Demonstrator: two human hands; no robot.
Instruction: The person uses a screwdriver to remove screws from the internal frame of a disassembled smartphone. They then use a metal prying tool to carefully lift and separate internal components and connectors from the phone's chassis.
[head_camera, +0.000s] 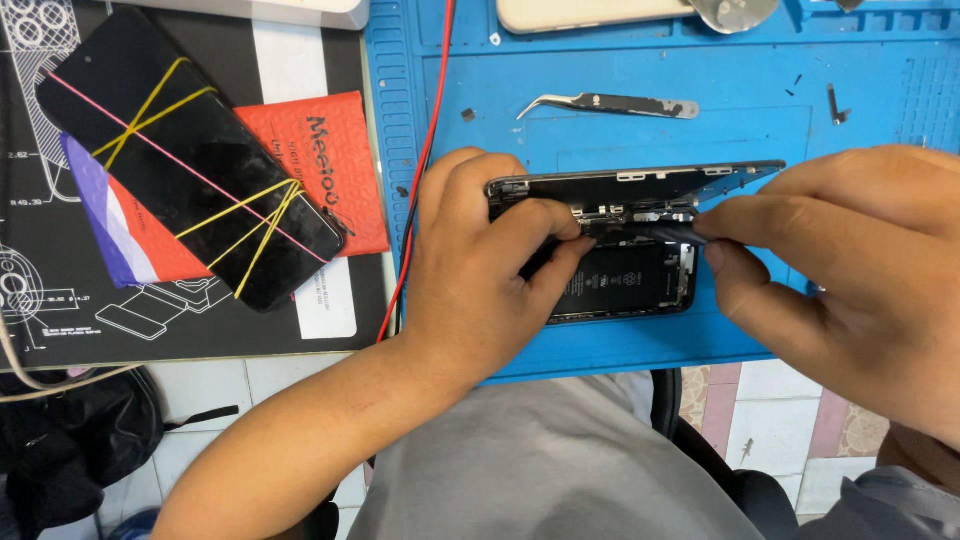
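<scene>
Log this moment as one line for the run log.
left hand: steadies opened phone | right hand: holds dark tool at phone's connectors | screen: propped up | tweezers: on blue mat

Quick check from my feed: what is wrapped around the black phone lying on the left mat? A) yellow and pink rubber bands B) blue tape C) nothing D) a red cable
A: thin yellow and pink rubber bands cross over the black phone in several directions.

tweezers (610, 104) | banded phone (190, 160) | red pouch (335, 160) | red wire (425, 150)
</scene>
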